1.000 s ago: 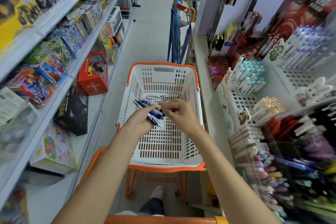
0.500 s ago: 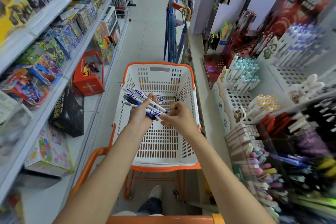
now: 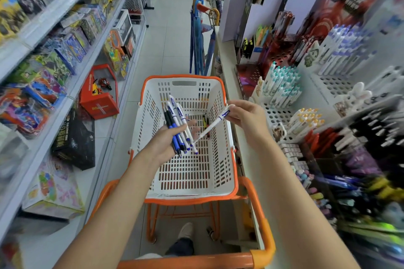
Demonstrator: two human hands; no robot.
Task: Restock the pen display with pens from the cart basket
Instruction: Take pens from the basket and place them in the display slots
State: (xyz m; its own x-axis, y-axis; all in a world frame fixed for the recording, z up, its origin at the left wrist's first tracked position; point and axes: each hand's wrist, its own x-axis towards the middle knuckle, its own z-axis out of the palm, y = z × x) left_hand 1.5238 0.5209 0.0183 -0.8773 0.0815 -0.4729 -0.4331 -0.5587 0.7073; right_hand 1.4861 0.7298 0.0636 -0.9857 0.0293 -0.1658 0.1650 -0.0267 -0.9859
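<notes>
The right hand's (image 3: 249, 116) fingertips (image 3: 234, 113) pinch the upper end of one white pen (image 3: 213, 125) with blue print, held slanting over the white, orange-rimmed cart basket (image 3: 148, 120). The left hand (image 3: 164, 144) curls its fingers round a fanned bundle (image 3: 175, 120) of about five white and dark-blue pens above the basket. At least two loose pens (image 3: 205, 121) lie on the basket floor, and the pen display (image 3: 273, 113) stands just to the right.

White slotted basket (image 3: 185, 172), orange rim; pens (image 3: 177, 124) white with blue; cart frame (image 3: 260, 214) orange; box (image 3: 98, 100) red.
</notes>
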